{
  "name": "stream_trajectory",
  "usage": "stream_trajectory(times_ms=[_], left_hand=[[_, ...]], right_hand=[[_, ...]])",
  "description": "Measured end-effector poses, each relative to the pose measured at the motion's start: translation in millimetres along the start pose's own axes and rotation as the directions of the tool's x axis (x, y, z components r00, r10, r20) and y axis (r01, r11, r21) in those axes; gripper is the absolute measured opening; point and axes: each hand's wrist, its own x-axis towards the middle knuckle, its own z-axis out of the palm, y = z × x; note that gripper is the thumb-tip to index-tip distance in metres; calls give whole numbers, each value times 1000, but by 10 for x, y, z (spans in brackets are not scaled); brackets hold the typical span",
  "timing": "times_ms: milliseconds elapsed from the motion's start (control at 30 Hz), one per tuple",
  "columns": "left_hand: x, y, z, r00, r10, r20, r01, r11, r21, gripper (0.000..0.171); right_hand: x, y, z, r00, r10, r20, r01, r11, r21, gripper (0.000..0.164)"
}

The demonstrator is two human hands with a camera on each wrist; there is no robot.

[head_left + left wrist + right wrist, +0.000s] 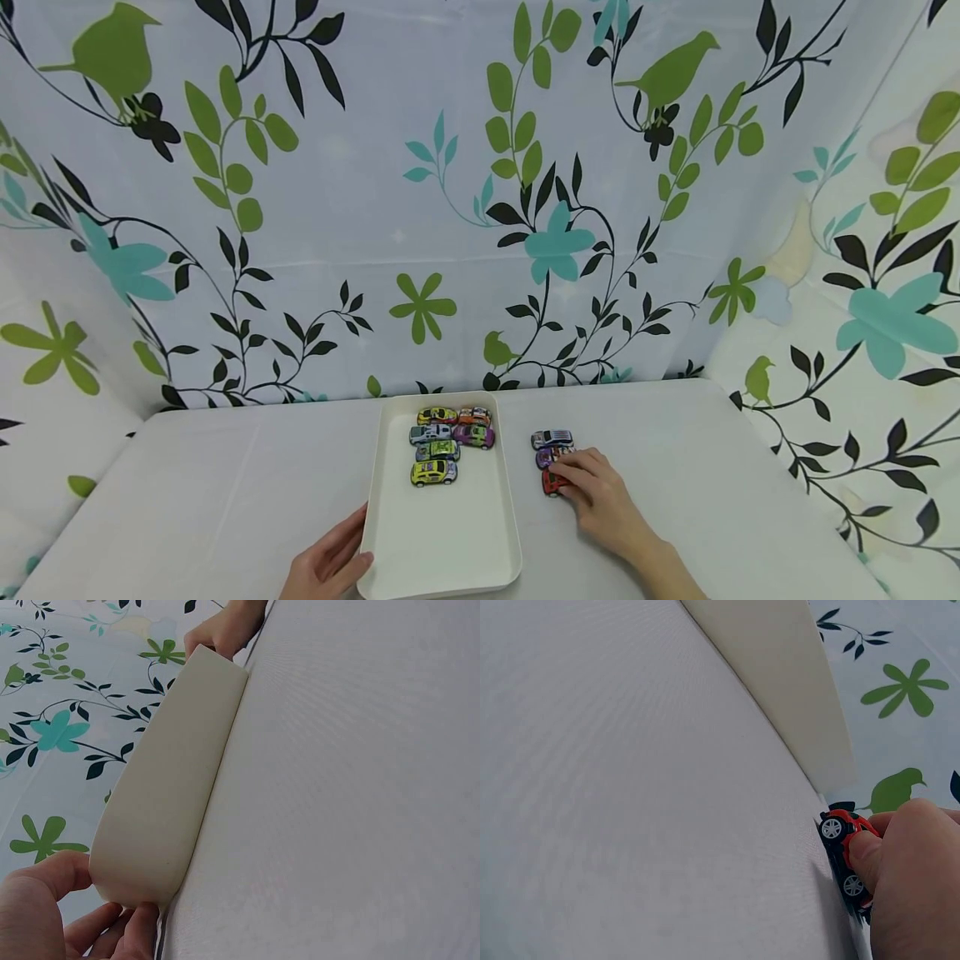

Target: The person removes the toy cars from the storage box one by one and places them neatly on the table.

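My right hand (606,502) pinches a red toy car (551,484) on the table, right of a white tray (450,537). The right wrist view shows thumb and fingers on the sides of the red car (838,855), its wheels facing the camera. Just beyond it stand a purple toy car (547,457), partly covered by my fingers, and a silver toy car (552,437). At the tray's near left side, my left hand (328,560) holds the edge, thumb at the rim and fingers against the outer wall. Several toy cars, among them a yellow one (433,472), stand grouped in the tray's far half.
A white cloth covers the table (247,492). Behind it hangs a curtain (360,208) printed with leaves, birds and flowers, and similar fabric runs along both sides. The tray's low walls rise around the cars inside.
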Motion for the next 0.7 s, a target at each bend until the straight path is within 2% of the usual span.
stream_trajectory(times_ms=[167, 467, 700], left_hand=[[7, -3, -12, 1000, -1, 1, 1, 1000, 2, 71], [23, -16, 2, 1000, -7, -2, 7, 1000, 1, 73], [14, -5, 5, 1000, 8, 4, -8, 1000, 1, 71]], right_hand=[[-9, 15, 19, 1000, -4, -11, 5, 1000, 13, 36], [-14, 23, 4, 999, 45, -8, -45, 999, 14, 38], [-11, 18, 5, 999, 50, -17, -50, 999, -5, 35]])
